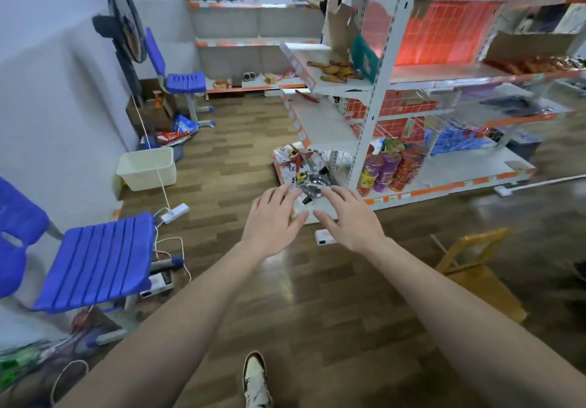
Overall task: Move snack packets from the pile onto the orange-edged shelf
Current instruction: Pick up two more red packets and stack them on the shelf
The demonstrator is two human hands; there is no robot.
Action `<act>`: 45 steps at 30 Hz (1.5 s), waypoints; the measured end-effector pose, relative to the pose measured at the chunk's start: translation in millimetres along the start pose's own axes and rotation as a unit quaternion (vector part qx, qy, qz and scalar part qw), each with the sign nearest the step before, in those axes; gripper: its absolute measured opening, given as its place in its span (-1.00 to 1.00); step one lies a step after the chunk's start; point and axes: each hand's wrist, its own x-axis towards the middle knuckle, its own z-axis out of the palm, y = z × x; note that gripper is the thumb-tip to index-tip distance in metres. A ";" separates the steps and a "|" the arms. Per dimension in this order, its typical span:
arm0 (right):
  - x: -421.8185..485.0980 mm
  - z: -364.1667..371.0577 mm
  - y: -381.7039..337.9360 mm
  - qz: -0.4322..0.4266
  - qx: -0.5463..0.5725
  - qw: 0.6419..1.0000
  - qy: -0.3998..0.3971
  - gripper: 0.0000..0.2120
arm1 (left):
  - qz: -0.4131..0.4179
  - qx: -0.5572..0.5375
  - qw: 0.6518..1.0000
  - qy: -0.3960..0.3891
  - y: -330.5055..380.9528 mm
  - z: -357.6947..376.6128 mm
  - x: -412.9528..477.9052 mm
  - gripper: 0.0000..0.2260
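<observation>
Blue plastic slats form the seat of a chair (95, 258) at the far left, standing on a wood-patterned floor (241, 141). Behind it, against the pale wall, a black standing fan (126, 23) rises beside a second blue chair (182, 80). A cream plastic bin (147, 168) sits on the floor below them. A white power strip (174, 212) lies near the bin, its cable running up towards the fan.

In the centre, two bare arms reach forward. The left hand (272, 217) is open with fingers spread and holds nothing. Just beyond its fingertips, the pile of snack packets (296, 158) lies at floor level at the foot of the shelving, a jumble of red, white and yellow wrappers. A shiny metal bowl (315, 184) rests at its near edge. The right hand (352, 217) is also open and empty, fingers spread, level with the left and close beside it. Whether either hand touches the pile cannot be told.

Above the pile, the orange-edged shelf (317, 53) juts from a white metal rack and carries a few brown packets (336, 69). To the right, purple and red noodle cups (390, 166) stand stacked on the rack's lowest level. A small wooden stool (475, 268) sits on the floor at the right.
</observation>
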 end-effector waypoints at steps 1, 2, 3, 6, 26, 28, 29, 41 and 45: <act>22.5 4.9 2.2 0.003 0.002 1.000 0.005 -0.44 | 0.002 -0.001 1.000 0.004 -12.5 0.6 21.1 -0.50; 44.7 9.3 3.7 0.009 0.004 1.000 0.011 -0.45 | 0.006 -0.001 1.000 0.006 -25.4 0.8 41.4 -0.50; 66.5 13.5 4.8 0.017 0.005 1.000 0.017 -0.44 | 0.009 -0.001 1.000 0.007 -37.8 0.8 61.7 -0.50; 131.2 24.5 7.3 0.036 0.008 0.999 0.025 -0.44 | 0.016 -0.006 1.000 0.004 -74.8 -1.3 124.0 -0.50; 495.5 86.8 95.6 0.063 0.013 0.997 0.042 -0.50 | 0.064 -0.006 0.997 -0.033 -231.1 44.1 481.6 -0.51; 538.8 89.1 110.8 0.066 0.008 0.997 0.042 -0.50 | 0.066 0.002 0.997 -0.030 -244.3 45.7 522.8 -0.51; 559.5 90.9 119.4 0.065 0.002 0.997 0.040 -0.49 | 0.066 0.000 0.997 -0.028 -250.2 46.9 543.4 -0.52; 722.0 105.1 189.0 0.157 0.001 0.985 0.070 -0.60 | 0.110 -0.018 0.992 -0.050 -306.5 80.9 737.8 -0.40; 766.5 112.6 201.7 0.241 -0.008 0.964 0.110 -0.62 | 0.169 -0.011 0.983 -0.069 -331.1 89.0 801.2 -0.48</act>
